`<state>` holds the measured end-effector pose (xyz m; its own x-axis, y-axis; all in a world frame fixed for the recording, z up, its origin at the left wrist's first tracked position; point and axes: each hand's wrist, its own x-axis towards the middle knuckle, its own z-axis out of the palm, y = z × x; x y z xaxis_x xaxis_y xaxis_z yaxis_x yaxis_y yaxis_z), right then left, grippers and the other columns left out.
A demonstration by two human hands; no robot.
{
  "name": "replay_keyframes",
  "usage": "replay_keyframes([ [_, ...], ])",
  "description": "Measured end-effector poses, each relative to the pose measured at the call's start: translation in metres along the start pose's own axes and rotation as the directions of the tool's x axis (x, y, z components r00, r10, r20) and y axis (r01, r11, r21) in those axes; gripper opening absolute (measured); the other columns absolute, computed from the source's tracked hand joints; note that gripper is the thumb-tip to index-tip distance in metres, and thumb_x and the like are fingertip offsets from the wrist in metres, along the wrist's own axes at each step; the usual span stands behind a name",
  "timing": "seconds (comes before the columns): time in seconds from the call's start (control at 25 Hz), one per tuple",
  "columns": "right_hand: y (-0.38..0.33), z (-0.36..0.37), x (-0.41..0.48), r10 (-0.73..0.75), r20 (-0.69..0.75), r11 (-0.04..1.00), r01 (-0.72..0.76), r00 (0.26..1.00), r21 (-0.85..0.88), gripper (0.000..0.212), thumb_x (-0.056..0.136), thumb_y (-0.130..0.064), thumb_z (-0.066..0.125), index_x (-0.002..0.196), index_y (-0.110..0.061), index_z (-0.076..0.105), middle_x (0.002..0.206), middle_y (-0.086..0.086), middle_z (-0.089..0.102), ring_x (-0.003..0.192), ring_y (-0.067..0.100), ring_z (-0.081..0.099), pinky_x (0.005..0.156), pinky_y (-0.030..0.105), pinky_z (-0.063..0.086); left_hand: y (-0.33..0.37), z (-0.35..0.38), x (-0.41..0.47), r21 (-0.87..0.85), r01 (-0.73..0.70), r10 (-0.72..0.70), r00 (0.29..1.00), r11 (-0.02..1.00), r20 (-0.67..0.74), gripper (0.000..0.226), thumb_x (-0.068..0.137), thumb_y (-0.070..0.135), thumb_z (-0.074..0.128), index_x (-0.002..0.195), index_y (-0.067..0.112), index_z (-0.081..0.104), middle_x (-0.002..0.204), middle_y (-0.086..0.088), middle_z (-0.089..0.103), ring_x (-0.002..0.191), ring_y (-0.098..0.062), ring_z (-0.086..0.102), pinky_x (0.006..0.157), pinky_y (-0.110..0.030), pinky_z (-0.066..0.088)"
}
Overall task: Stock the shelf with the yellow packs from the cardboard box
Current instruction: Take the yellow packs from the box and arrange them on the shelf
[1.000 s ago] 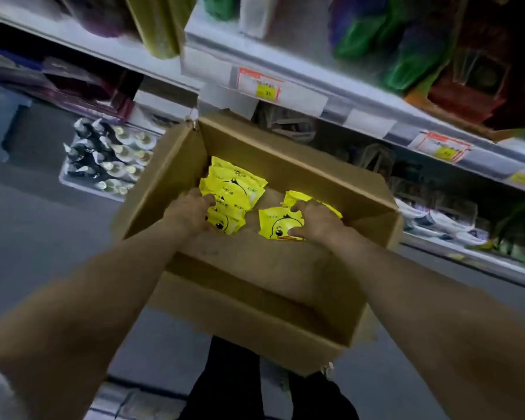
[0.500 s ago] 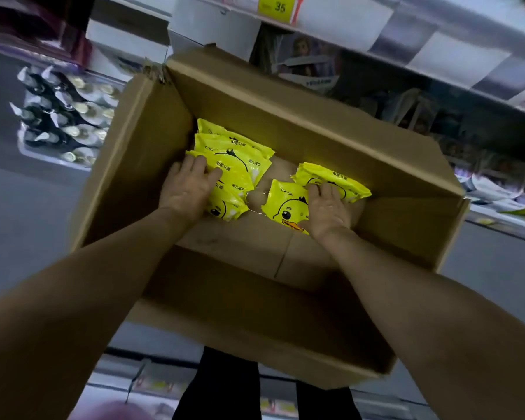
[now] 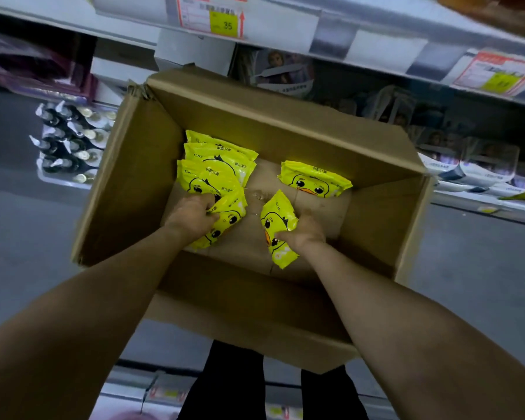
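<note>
My right hand (image 3: pixel 303 233) is clamped round one yellow pack (image 3: pixel 274 221), thumb across its duck face, and the pack stands tilted on its edge with one end pointing to twelve o'clock and the other to six. My left hand (image 3: pixel 191 216) has its fingers curled into the nearest pack (image 3: pixel 229 218) of an overlapping stack (image 3: pixel 215 165) that fans away toward eleven o'clock against the left wall. The two hands are apart, with a bare strip of box bottom between them. One loose pack (image 3: pixel 314 180) lies flat at one o'clock from my right hand, face up, touching neither hand nor the stack. All of these sit on the bottom of the open cardboard box (image 3: pixel 140 183), which fills the middle of my view with its flaps folded out. Beyond its far wall, at twelve o'clock, runs the pale front edge of the shelf (image 3: pixel 285 22), carrying a price tag (image 3: pixel 222 21) with a yellow patch marked 35; a second price tag (image 3: pixel 494 75) sits at two o'clock. The goods under that shelf are too dim and blurred for me to name. At nine o'clock, well apart from the box, a cluster of dark bottles (image 3: pixel 70 137) with pale caps stands in rows. Grey floor (image 3: pixel 19 237) shows on both sides, and my legs (image 3: pixel 225 383) in dark trousers show at six o'clock below the box.
</note>
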<state>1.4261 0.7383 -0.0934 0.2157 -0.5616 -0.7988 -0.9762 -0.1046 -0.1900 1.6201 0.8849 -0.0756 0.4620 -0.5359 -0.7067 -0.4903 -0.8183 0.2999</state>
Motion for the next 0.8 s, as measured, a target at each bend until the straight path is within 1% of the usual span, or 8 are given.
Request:
replay_keyframes([
  [0.12,0.014,-0.016,-0.017,0.008,0.021,0.982,-0.012,1.0,0.189,0.046,0.082,-0.042,0.077,0.117,-0.013,0.069,0.12,0.01,0.069,0.113,0.03,0.062,0.088,0.031,0.048,0.029,-0.005,-0.022,-0.153,0.073,-0.072,0.997,0.985,0.01,0.02,0.098,0.028,0.052,0.105,0.009,0.049,0.104,-0.016,0.056,0.103,-0.036,0.055,0.076,-0.034,0.039],
  [0.2,0.022,-0.033,-0.034,-0.048,-0.023,0.963,0.052,0.999,0.263,0.044,0.082,-0.043,0.077,0.115,-0.014,0.071,0.117,0.009,0.07,0.114,0.03,0.063,0.087,0.03,0.047,0.056,-0.009,-0.042,-0.188,0.088,-0.097,0.994,0.978,-0.043,0.03,0.101,0.03,0.048,0.118,0.005,0.047,0.115,-0.02,0.055,0.11,-0.039,0.053,0.08,-0.036,0.04],
  [0.24,0.029,-0.046,-0.046,-0.082,-0.063,0.948,0.098,0.995,0.302,0.044,0.082,-0.043,0.077,0.115,-0.014,0.071,0.117,0.009,0.071,0.114,0.03,0.063,0.087,0.029,0.047,0.074,-0.011,-0.057,-0.208,0.072,-0.091,0.992,0.976,-0.087,0.034,0.1,0.033,0.049,0.117,0.003,0.048,0.114,-0.021,0.056,0.108,-0.038,0.054,0.079,-0.036,0.04],
  [0.36,0.046,-0.088,-0.082,-0.155,-0.169,0.887,0.212,0.973,0.41,0.042,0.078,-0.043,0.081,0.108,-0.016,0.072,0.111,0.007,0.073,0.106,0.028,0.066,0.086,0.031,0.05,0.121,-0.023,-0.095,-0.345,0.031,-0.088,0.985,0.938,-0.15,0.047,0.086,0.045,0.069,0.105,0.005,0.052,0.099,-0.01,0.059,0.095,-0.03,0.056,0.077,-0.033,0.042],
  [0.44,0.069,-0.125,-0.11,-0.208,-0.215,0.84,0.287,0.954,0.46,0.035,0.074,-0.043,0.084,0.097,-0.021,0.071,0.103,0.004,0.074,0.097,0.026,0.068,0.086,0.036,0.055,0.159,-0.032,-0.126,-0.41,0.006,-0.07,0.988,0.912,-0.141,0.062,0.069,0.048,0.084,0.107,0.008,0.055,0.102,-0.006,0.064,0.097,-0.026,0.059,0.085,-0.038,0.049],
  [0.52,0.099,-0.168,-0.137,-0.268,-0.287,0.811,0.376,0.92,0.449,0.032,0.073,-0.041,0.084,0.096,-0.026,0.067,0.101,0.001,0.073,0.094,0.023,0.067,0.084,0.034,0.054,0.201,-0.042,-0.16,-0.456,-0.048,-0.027,0.988,0.889,-0.155,0.054,0.065,0.039,0.089,0.102,0.014,0.058,0.102,-0.005,0.067,0.094,-0.025,0.063,0.087,-0.04,0.053],
  [0.64,0.159,-0.244,-0.183,-0.31,-0.382,0.812,0.451,0.871,0.371,0.034,0.076,-0.036,0.083,0.102,-0.018,0.069,0.094,0.0,0.067,0.092,0.022,0.064,0.075,0.026,0.045,0.273,-0.052,-0.217,-0.481,-0.157,0.089,0.983,0.862,-0.161,0.029,0.074,0.022,0.085,0.097,0.015,0.068,0.092,-0.003,0.071,0.077,-0.019,0.067,0.072,-0.03,0.053],
  [0.8,0.246,-0.336,-0.234,-0.329,-0.475,0.794,0.512,0.816,0.329,0.044,0.072,-0.035,0.086,0.109,-0.017,0.07,0.103,-0.002,0.071,0.094,0.02,0.065,0.081,0.029,0.05,0.369,-0.062,-0.278,-0.43,-0.268,0.229,0.963,0.862,-0.141,0.031,0.072,0.011,0.084,0.101,0.012,0.07,0.083,-0.004,0.075,0.068,-0.019,0.071,0.069,-0.035,0.059],
])
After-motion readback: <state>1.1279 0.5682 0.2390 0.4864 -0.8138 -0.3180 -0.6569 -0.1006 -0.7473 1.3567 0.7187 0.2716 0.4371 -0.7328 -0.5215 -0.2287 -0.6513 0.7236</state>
